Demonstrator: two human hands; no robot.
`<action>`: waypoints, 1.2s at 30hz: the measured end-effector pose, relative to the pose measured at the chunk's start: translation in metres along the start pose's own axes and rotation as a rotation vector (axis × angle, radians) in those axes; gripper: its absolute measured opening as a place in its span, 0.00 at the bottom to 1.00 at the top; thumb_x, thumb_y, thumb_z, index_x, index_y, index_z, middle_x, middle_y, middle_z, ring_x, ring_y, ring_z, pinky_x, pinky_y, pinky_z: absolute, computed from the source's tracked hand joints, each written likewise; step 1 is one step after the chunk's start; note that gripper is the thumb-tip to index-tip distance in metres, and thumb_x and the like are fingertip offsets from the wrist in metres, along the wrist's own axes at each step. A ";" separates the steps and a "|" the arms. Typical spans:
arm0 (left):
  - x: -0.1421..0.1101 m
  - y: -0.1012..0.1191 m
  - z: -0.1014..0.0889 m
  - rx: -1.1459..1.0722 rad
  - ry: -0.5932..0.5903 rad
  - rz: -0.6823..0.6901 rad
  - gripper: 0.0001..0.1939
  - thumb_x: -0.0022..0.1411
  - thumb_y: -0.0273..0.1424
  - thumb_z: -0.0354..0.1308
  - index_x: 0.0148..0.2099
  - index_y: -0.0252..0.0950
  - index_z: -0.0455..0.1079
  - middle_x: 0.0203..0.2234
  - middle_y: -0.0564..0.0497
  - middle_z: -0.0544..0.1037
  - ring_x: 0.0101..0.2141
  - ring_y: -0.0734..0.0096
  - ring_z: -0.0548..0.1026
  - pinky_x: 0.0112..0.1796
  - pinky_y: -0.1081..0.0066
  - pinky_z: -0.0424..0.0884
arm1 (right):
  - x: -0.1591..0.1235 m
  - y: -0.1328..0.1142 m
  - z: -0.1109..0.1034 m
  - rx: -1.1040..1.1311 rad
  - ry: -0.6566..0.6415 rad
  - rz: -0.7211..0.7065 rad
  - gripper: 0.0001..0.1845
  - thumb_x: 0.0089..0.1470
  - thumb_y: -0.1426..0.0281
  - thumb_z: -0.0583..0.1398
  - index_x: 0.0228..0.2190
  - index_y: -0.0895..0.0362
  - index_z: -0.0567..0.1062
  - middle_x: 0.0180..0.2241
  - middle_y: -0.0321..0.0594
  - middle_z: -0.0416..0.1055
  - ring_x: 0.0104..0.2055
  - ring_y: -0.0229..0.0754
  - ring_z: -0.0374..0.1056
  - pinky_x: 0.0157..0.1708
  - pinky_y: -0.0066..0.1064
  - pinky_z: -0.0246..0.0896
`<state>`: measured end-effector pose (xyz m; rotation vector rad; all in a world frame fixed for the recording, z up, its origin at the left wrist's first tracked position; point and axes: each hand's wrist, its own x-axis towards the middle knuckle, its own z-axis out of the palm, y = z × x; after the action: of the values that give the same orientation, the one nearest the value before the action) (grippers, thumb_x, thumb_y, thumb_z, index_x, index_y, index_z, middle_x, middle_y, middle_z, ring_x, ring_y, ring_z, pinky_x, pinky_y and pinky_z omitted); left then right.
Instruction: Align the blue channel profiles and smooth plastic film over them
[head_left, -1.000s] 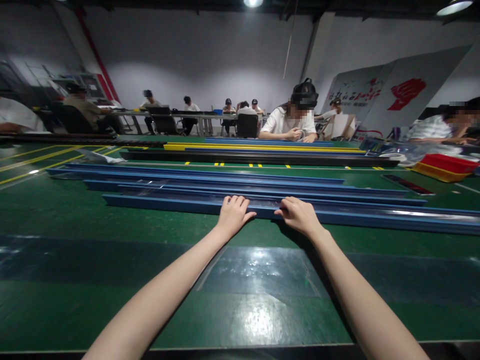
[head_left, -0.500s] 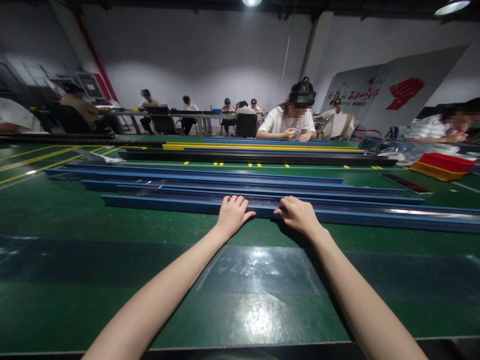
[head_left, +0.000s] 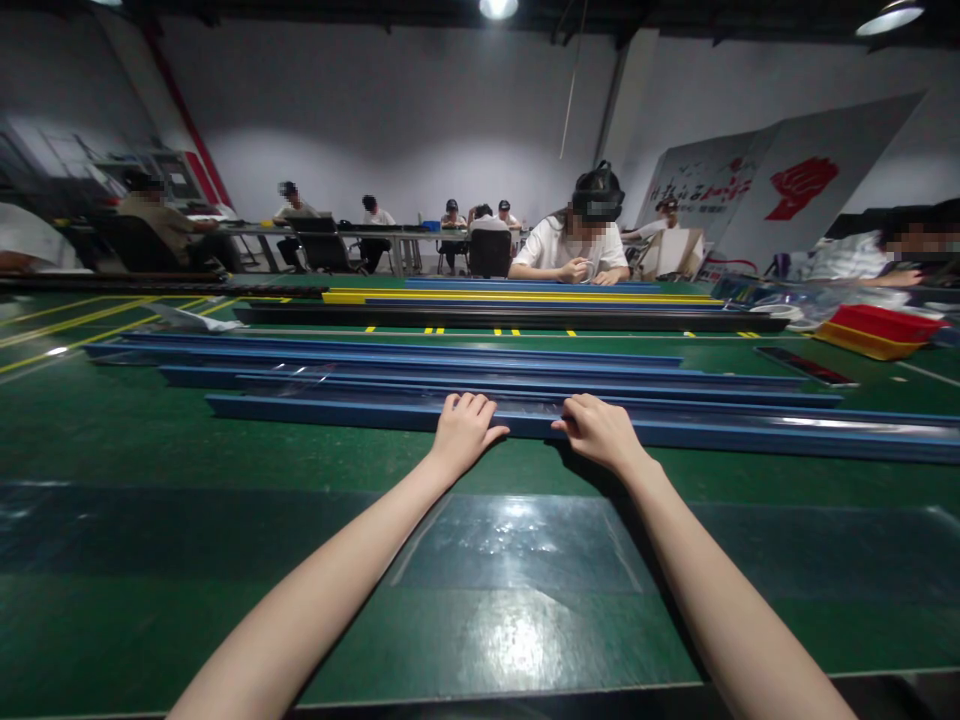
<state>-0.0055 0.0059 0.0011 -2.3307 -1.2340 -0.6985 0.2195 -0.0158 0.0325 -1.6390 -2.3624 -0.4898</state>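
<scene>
Both of my hands rest on the nearest of several long blue U-shaped channels (head_left: 322, 410), which lies across the green table. My left hand (head_left: 466, 430) is closed over its near wall, fingers inside and thumb stretched along the front. A short way to the right, my right hand (head_left: 598, 430) grips the same wall with curled fingers, some of them hidden. Shiny clear film shows inside the channel between and beside the hands. A wide strip of clear plastic sheet (head_left: 517, 545) lies flat on the table below my forearms.
Behind lie more blue channels (head_left: 217, 376), a black strip (head_left: 525, 318) and a yellow strip (head_left: 525, 297). A phone-like dark slab (head_left: 806, 366) and a red tray (head_left: 881, 325) are at right. A co-worker in white (head_left: 574, 245) sits opposite.
My hands keep the same grip at the same spot on the channel. Only the head view has shifted slightly.
</scene>
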 end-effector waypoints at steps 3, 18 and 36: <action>0.000 0.000 0.002 -0.005 -0.005 0.012 0.16 0.57 0.43 0.53 0.38 0.34 0.66 0.35 0.48 0.74 0.39 0.63 0.67 0.40 0.65 0.56 | 0.000 -0.002 0.002 0.001 0.001 -0.015 0.12 0.55 0.62 0.51 0.29 0.56 0.68 0.32 0.42 0.71 0.37 0.42 0.63 0.28 0.29 0.46; 0.000 0.000 0.002 0.030 -0.022 0.006 0.17 0.58 0.44 0.52 0.36 0.34 0.66 0.32 0.49 0.74 0.34 0.64 0.68 0.36 0.65 0.55 | 0.006 -0.022 0.006 0.258 -0.058 -0.088 0.16 0.56 0.62 0.50 0.41 0.58 0.68 0.40 0.43 0.71 0.40 0.42 0.65 0.40 0.30 0.53; 0.000 0.000 0.002 0.011 -0.042 -0.003 0.17 0.59 0.44 0.51 0.36 0.35 0.67 0.32 0.47 0.75 0.34 0.64 0.68 0.35 0.66 0.55 | 0.005 -0.021 0.004 0.173 -0.091 -0.075 0.17 0.57 0.62 0.49 0.42 0.57 0.68 0.40 0.45 0.71 0.41 0.42 0.65 0.39 0.29 0.53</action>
<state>-0.0050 0.0067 -0.0001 -2.3465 -1.2563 -0.6445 0.1980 -0.0166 0.0273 -1.5312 -2.4607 -0.2202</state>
